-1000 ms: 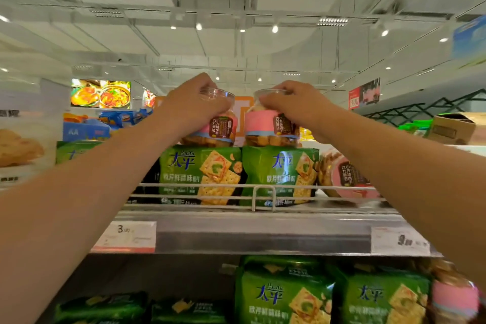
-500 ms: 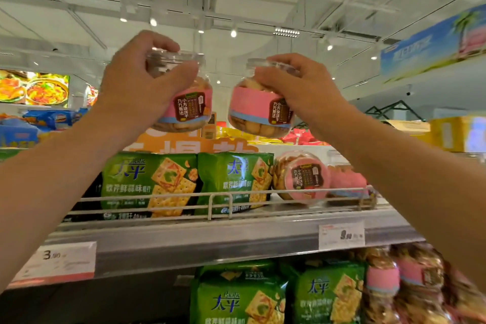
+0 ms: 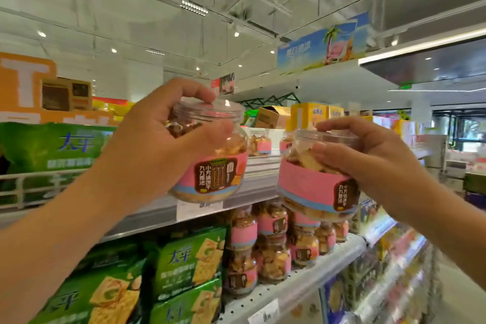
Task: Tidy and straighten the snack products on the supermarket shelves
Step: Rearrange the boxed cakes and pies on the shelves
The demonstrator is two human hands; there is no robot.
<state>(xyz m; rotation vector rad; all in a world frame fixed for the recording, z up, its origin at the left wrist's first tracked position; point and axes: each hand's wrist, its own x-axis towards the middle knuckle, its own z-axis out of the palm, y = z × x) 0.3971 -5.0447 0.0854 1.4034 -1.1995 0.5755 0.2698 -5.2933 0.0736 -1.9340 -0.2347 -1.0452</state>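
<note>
In the head view, the left hand gripped a clear biscuit jar by its lid and shoulder, and the right hand held a second biscuit jar the same way, both jars in the air in front of the upper shelf. The step looked like carrying misplaced jars to their own row; next they would need setting upright, labels forward, among the matching jars on the lower shelf at right (or those farther back up top). Each pink label showed 小方 and 九九 in a brown panel; the green cracker packs read 太平.
</note>
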